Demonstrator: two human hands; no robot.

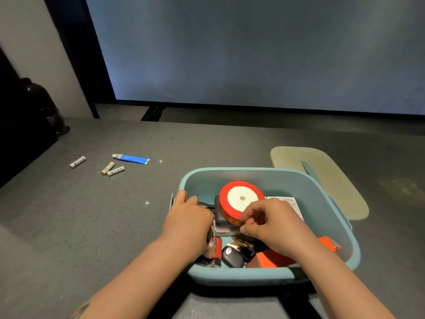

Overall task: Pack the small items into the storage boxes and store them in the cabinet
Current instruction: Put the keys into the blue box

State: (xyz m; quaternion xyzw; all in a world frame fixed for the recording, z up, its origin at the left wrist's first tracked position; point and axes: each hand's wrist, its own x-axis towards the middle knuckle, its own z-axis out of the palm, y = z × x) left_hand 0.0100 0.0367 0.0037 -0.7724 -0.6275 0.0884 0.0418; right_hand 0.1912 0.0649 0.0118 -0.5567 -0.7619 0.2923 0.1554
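A teal storage box [322, 194] stands on the grey counter in front of me, filled with small items. A red ribbon spool [239, 199] leans on a grey power bank [220, 229] inside it. My right hand [276, 224] pinches the spool's lower edge. My left hand [188, 217] reaches into the box's left side, fingers curled down among the items; what it holds is hidden. A red battery [216, 247], a dark mouse-like item [232, 256], an orange box [271, 259] and a paper slip [292, 202] also lie inside.
On the counter to the left lie a blue tube [131, 158] and three batteries [77, 162] [108, 168] [116, 171]. The box's beige lid [322, 178] rests behind it on the right. A large dark screen [253, 54] stands at the back.
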